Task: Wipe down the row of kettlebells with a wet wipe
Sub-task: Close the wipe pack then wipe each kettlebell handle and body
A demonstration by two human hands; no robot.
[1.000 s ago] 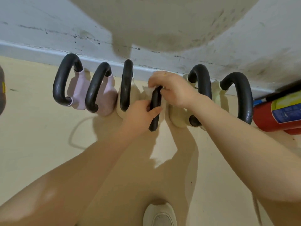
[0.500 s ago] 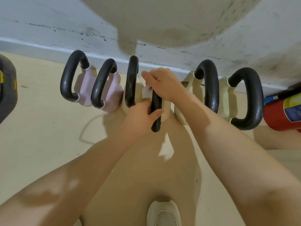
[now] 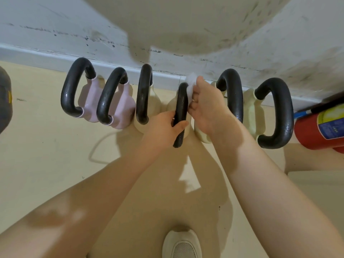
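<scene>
Along the foot of the wall [image 3: 55,25] we count six kettlebells in a row: two pink ones [image 3: 91,101] on the left, four cream ones to their right, each with a black handle. Our left hand [image 3: 162,127] is curled round the lower part of the fourth handle [image 3: 181,112], thumb across its front. Our right hand [image 3: 206,107] pinches a white wipe [image 3: 190,86] against the upper part of the same handle, the wipe bunched between fingertips and handle. The fifth bell [image 3: 232,94] stands just beside our right wrist; the sixth [image 3: 277,112] sits near a red extinguisher [image 3: 316,131] lying at the right edge. A dark object [image 3: 4,103] is cut off by the left edge — we cannot tell what it is. Bare cream floor [image 3: 46,155] runs out in front of the pink bells, and one white shoe [image 3: 181,244] shows at the bottom edge, below our arms.
</scene>
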